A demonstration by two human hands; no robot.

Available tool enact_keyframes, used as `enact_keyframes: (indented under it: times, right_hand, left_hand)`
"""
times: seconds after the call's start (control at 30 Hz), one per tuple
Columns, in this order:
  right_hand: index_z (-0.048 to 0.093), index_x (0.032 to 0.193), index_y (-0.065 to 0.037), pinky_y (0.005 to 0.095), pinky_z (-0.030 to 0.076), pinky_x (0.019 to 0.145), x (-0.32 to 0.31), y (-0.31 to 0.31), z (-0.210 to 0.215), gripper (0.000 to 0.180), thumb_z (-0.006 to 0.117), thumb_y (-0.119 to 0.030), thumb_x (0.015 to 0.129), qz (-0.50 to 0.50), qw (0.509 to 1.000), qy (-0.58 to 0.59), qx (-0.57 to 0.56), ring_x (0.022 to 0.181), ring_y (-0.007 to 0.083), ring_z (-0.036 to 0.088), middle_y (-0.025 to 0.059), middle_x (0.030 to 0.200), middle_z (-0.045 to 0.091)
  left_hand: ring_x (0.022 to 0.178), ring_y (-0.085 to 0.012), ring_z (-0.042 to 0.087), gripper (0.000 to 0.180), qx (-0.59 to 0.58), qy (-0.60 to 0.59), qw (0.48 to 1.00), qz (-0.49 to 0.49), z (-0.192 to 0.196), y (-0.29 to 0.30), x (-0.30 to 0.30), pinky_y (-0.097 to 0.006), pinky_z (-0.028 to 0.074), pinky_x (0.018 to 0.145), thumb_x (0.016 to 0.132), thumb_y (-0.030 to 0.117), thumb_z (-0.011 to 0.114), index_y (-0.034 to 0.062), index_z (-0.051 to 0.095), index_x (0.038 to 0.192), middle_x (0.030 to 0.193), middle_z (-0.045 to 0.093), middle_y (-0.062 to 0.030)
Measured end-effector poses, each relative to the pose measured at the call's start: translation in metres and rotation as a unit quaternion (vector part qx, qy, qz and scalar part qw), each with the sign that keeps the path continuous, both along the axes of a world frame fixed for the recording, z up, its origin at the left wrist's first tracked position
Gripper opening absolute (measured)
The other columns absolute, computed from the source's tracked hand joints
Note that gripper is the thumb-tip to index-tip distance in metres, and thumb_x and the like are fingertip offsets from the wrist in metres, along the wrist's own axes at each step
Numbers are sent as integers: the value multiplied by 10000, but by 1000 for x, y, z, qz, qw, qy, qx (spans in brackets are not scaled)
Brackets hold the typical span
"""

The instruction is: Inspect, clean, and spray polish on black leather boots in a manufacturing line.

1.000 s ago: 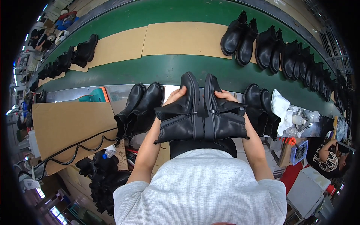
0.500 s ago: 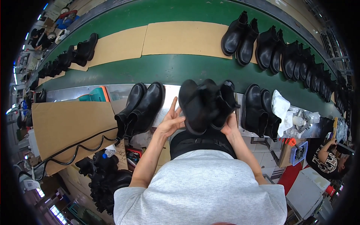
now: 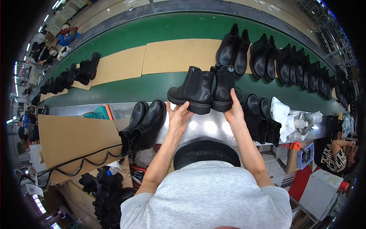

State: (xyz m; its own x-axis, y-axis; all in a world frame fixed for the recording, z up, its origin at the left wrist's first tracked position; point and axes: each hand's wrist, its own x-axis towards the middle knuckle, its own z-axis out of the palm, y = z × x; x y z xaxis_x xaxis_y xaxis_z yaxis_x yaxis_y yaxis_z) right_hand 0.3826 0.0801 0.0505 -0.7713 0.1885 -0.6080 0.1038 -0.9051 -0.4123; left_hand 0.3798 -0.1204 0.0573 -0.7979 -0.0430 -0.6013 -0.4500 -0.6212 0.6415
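Head view: black boots point(image 3: 193, 91) held upright, side by side

By the left grip point(image 3: 178, 117), the left-hand boot point(image 3: 187, 84) is pinched low down, with the thumb pressed on the edge of its sole; its toe is turned to the left. By the right grip point(image 3: 235, 111), the right-hand boot point(image 3: 223, 91) is clasped at its lower right side, one digit being laid upward along it. Both are held where the metal table point(image 3: 207, 129) meets a green surface point(image 3: 154, 86); whether the soles touch it cannot be told.

On the table, a boot pair is placed to the left point(image 3: 148, 124) and another to the right point(image 3: 256, 118), beside a white cloth point(image 3: 280, 115). Farther left, a cardboard panel point(image 3: 78, 141) is crossed by a black cable point(image 3: 85, 157). Beyond, the green surface is partly covered by cardboard sheets point(image 3: 179, 57), flanked by boot rows. At the far right, another person point(image 3: 331, 156) is seen.
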Motion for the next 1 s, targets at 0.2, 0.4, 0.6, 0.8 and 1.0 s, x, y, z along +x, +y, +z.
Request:
enact_keyframes:
  times: [0.2,0.4,0.6,0.8,1.0]
  right_hand:
    - [512,1203,-73,416,386,994,-3,-8,3,434,654,-262,839,-35,998,29,48,1116,219,525,74,1217,549]
    - [507,1203,-65,406,391,989,-7,-10,-1,439,653,-265,840,-9,1000,2,20,1118,226,525,79,1216,549]
    - [490,1234,-70,399,384,998,1,-9,-15,463,656,-238,837,67,997,5,-48,1129,215,520,77,1219,550]
    - [391,1330,-146,421,359,961,43,-26,-67,494,485,-391,911,327,941,0,91,1135,178,487,16,1233,524]
    - [280,1395,-208,384,397,861,68,-25,-102,522,424,-415,938,380,917,-20,124,1082,134,465,-7,1245,477]
  left_hand:
    - [1014,-348,565,1048,34,-22,999,16,0,-2,-6,-478,525,781,737,3,698,185,-79,1415,1211,450,-171]
    - [1039,-362,547,1051,55,-53,997,30,-7,-6,-7,-500,505,827,731,-2,705,190,-67,1418,1227,431,-167]
    - [1011,-277,563,957,34,-25,999,-26,-25,-24,0,-457,498,815,760,24,621,201,-40,1429,1226,447,-117]
    - [963,-134,539,518,-126,-38,961,-244,-82,-67,12,-309,396,851,824,116,407,47,409,1337,1200,536,-62]
    - [895,-301,573,323,-549,247,774,-196,13,-32,36,-351,471,738,768,152,607,-11,571,1045,1006,576,-161]
